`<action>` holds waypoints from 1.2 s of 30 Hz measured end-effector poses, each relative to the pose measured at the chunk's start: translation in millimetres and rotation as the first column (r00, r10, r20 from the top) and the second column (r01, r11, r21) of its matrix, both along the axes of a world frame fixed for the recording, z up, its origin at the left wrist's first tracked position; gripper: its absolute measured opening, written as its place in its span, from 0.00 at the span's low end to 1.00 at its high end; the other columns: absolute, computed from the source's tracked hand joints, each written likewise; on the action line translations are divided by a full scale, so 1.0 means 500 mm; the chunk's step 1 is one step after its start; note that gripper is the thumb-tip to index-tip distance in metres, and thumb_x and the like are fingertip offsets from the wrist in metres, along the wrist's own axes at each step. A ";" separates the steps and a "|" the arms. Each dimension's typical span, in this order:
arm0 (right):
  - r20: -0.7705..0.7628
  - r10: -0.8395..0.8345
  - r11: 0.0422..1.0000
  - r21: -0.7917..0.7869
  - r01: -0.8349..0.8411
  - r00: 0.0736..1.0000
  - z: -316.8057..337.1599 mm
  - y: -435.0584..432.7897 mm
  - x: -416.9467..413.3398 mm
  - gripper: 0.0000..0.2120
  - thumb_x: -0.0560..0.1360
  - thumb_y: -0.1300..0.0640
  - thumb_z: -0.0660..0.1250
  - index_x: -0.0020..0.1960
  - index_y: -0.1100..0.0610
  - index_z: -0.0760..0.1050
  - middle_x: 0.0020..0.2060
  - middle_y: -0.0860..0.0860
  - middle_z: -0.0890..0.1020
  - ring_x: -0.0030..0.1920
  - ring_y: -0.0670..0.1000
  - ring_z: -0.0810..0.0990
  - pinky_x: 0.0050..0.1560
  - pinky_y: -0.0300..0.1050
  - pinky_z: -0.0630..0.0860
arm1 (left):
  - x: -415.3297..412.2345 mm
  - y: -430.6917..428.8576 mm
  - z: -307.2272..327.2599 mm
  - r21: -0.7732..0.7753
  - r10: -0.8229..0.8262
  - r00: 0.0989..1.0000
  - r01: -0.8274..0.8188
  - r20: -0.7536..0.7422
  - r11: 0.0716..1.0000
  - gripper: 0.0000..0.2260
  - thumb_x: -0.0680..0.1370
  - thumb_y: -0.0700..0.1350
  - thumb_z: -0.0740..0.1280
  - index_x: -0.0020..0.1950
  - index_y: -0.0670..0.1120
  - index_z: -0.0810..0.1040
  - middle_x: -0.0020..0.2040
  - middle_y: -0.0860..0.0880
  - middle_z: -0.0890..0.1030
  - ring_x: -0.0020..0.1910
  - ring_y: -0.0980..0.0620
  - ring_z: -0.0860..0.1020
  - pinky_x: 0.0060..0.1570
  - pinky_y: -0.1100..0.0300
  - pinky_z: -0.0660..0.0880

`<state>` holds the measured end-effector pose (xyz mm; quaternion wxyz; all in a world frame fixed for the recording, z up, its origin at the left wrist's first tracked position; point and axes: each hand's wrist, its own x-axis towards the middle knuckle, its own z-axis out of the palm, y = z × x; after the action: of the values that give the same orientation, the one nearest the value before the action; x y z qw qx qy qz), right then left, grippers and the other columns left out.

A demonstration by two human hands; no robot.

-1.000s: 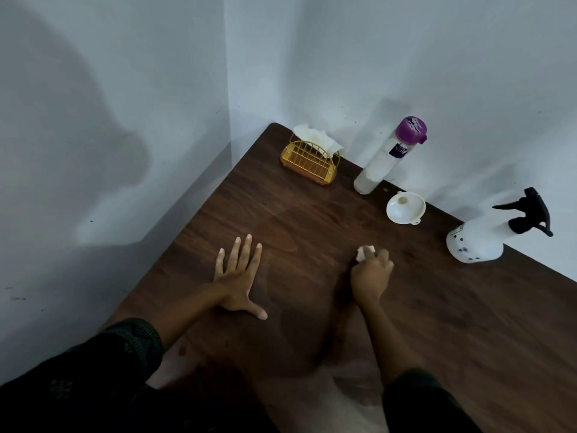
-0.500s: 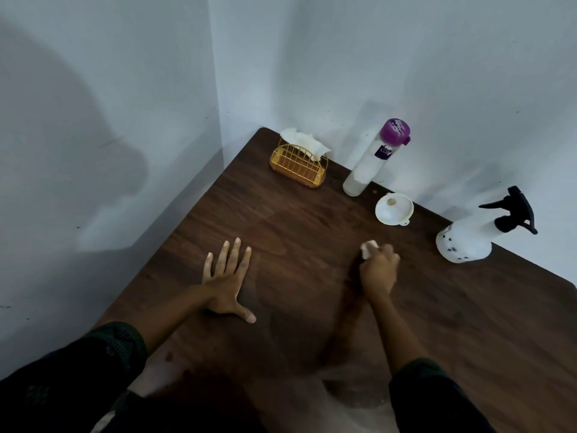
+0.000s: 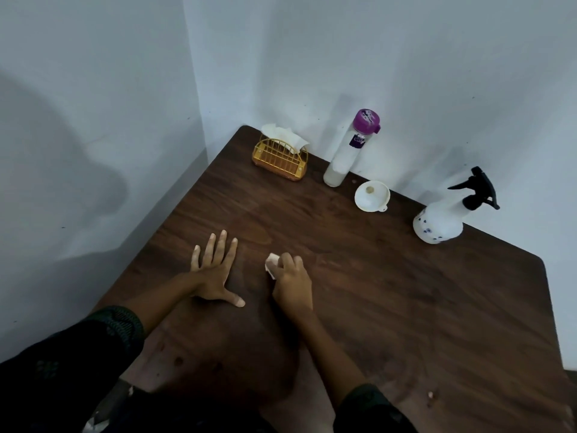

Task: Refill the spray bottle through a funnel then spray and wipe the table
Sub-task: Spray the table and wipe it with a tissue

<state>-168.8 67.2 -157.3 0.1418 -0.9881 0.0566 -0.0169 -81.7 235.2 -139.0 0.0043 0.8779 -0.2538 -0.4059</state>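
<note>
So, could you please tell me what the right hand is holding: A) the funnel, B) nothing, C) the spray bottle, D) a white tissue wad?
D: the right hand curls round a white tissue wad on the table, while the spray bottle and funnel sit untouched near the wall.

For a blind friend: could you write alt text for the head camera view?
A right hand presses a small white tissue to a dark wooden table, the left hand flat beside it. By the wall sit a yellow tissue holder, a purple-capped bottle, a white funnel and a spray bottle.
</note>
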 end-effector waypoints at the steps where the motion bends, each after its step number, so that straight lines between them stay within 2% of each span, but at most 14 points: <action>1: 0.002 0.026 1.000 -0.008 -0.026 1.000 -0.002 -0.023 -0.019 0.14 0.73 0.62 0.61 0.57 0.55 0.77 0.45 0.53 0.75 0.45 0.54 0.72 0.35 0.44 0.69 | -0.001 -0.001 0.000 -0.003 0.002 1.000 -0.002 0.002 1.000 0.64 0.60 0.73 0.68 0.69 0.49 0.22 0.64 0.47 0.16 0.65 0.45 0.19 0.68 0.41 0.29; 3: 0.040 -0.097 0.995 0.001 0.097 0.994 -0.012 -0.090 -0.057 0.13 0.72 0.61 0.62 0.55 0.55 0.78 0.44 0.54 0.76 0.44 0.56 0.73 0.36 0.46 0.74 | -0.001 -0.001 0.001 -0.011 0.006 1.000 -0.006 0.006 1.000 0.64 0.60 0.73 0.68 0.69 0.49 0.22 0.65 0.47 0.17 0.65 0.45 0.19 0.68 0.41 0.29; 5: 0.044 -0.336 0.942 0.012 0.336 0.941 -0.017 -0.171 -0.095 0.15 0.72 0.62 0.63 0.57 0.56 0.78 0.47 0.57 0.77 0.46 0.60 0.73 0.40 0.52 0.78 | -0.001 0.000 0.002 -0.017 0.015 1.000 -0.015 0.001 1.000 0.64 0.60 0.73 0.69 0.70 0.49 0.22 0.66 0.47 0.17 0.66 0.45 0.20 0.68 0.41 0.29; 9: -0.072 -0.662 0.749 -0.046 0.661 0.746 -0.002 -0.295 -0.180 0.18 0.73 0.65 0.61 0.62 0.57 0.74 0.55 0.59 0.72 0.54 0.61 0.69 0.43 0.52 0.73 | -0.006 0.000 0.002 -0.026 0.023 1.000 -0.023 0.008 0.999 0.64 0.60 0.72 0.69 0.70 0.49 0.23 0.67 0.46 0.19 0.67 0.45 0.21 0.69 0.41 0.29; 14: -0.107 -0.865 0.485 0.073 0.871 0.490 0.005 -0.253 -0.201 0.14 0.74 0.63 0.60 0.58 0.61 0.75 0.57 0.60 0.72 0.56 0.63 0.70 0.47 0.55 0.73 | -0.006 -0.003 0.002 -0.017 0.023 1.000 -0.023 0.005 1.000 0.63 0.61 0.72 0.69 0.70 0.49 0.23 0.67 0.46 0.19 0.67 0.45 0.21 0.69 0.41 0.30; 16: -0.130 -0.848 0.505 0.095 0.858 0.513 0.008 -0.184 -0.172 0.12 0.74 0.60 0.59 0.56 0.60 0.75 0.57 0.59 0.72 0.56 0.62 0.70 0.48 0.54 0.73 | -0.004 -0.002 0.000 -0.012 0.025 1.000 -0.025 0.006 1.000 0.63 0.60 0.73 0.69 0.70 0.49 0.23 0.67 0.46 0.19 0.67 0.44 0.21 0.69 0.41 0.30; 18: -0.184 -0.753 0.620 0.123 0.775 0.631 0.017 -0.108 -0.135 0.12 0.75 0.59 0.58 0.56 0.58 0.74 0.59 0.56 0.71 0.58 0.59 0.69 0.50 0.52 0.73 | -0.003 -0.002 -0.003 -0.013 0.025 1.000 -0.025 0.005 1.000 0.64 0.60 0.73 0.69 0.70 0.49 0.23 0.67 0.46 0.18 0.68 0.44 0.21 0.68 0.41 0.30; 21: -0.230 -0.466 0.847 0.166 0.506 0.855 0.024 -0.014 -0.088 0.15 0.76 0.61 0.57 0.62 0.56 0.71 0.62 0.54 0.69 0.60 0.56 0.68 0.54 0.51 0.72 | -0.002 -0.002 -0.004 -0.025 0.034 0.999 -0.034 -0.005 0.999 0.64 0.60 0.72 0.70 0.71 0.49 0.24 0.65 0.48 0.17 0.67 0.45 0.21 0.68 0.41 0.29; 23: -0.220 -0.244 0.941 0.180 0.286 0.944 0.028 0.027 -0.079 0.17 0.77 0.60 0.56 0.65 0.57 0.70 0.61 0.54 0.70 0.58 0.56 0.68 0.53 0.50 0.74 | -0.002 -0.003 -0.006 -0.036 0.061 0.998 -0.061 -0.008 0.997 0.64 0.60 0.72 0.70 0.71 0.50 0.24 0.66 0.48 0.18 0.68 0.46 0.21 0.68 0.42 0.29; 26: -0.169 0.002 0.990 0.139 0.022 0.986 0.022 0.043 -0.101 0.15 0.78 0.57 0.56 0.63 0.55 0.71 0.54 0.54 0.72 0.53 0.54 0.70 0.44 0.46 0.72 | -0.003 -0.006 -0.015 -0.064 0.122 0.992 -0.123 -0.011 0.990 0.58 0.63 0.72 0.66 0.73 0.51 0.28 0.70 0.49 0.22 0.69 0.48 0.23 0.70 0.44 0.29; 28: -0.132 0.071 0.992 0.116 -0.056 0.989 0.009 0.025 -0.134 0.14 0.77 0.57 0.57 0.62 0.53 0.72 0.51 0.53 0.72 0.50 0.52 0.70 0.39 0.44 0.69 | -0.005 -0.007 -0.021 -0.073 0.145 0.989 -0.144 0.004 0.987 0.55 0.66 0.73 0.63 0.74 0.51 0.30 0.71 0.49 0.23 0.70 0.49 0.24 0.70 0.44 0.30; 31: -0.076 -0.009 0.998 0.060 0.014 0.997 -0.009 -0.038 -0.185 0.12 0.76 0.54 0.58 0.58 0.51 0.74 0.48 0.52 0.73 0.47 0.52 0.72 0.36 0.46 0.71 | -0.008 -0.009 -0.027 -0.082 0.154 0.988 -0.151 0.031 0.985 0.52 0.67 0.73 0.61 0.74 0.52 0.31 0.72 0.50 0.23 0.70 0.50 0.24 0.70 0.44 0.30; 34: -0.026 -0.283 0.959 0.018 0.283 0.959 -0.017 -0.129 -0.233 0.15 0.75 0.52 0.58 0.57 0.54 0.77 0.46 0.54 0.76 0.47 0.57 0.75 0.37 0.49 0.75 | -0.010 -0.009 -0.030 -0.086 0.156 0.986 -0.151 0.055 0.985 0.51 0.68 0.72 0.60 0.75 0.52 0.31 0.72 0.49 0.24 0.71 0.49 0.25 0.70 0.44 0.31; 36: -0.017 -0.487 0.873 0.021 0.487 0.873 -0.013 -0.186 -0.269 0.14 0.75 0.55 0.60 0.57 0.55 0.78 0.47 0.55 0.77 0.49 0.59 0.75 0.39 0.51 0.76 | -0.012 -0.010 -0.032 -0.083 0.156 0.985 -0.150 0.070 0.985 0.50 0.69 0.72 0.59 0.75 0.51 0.31 0.72 0.49 0.24 0.71 0.49 0.25 0.71 0.44 0.31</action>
<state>-303.0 -25.6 -163.6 0.1448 -0.9403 0.3046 -0.0456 -87.5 230.4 -154.8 0.0597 0.9088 -0.2012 -0.3605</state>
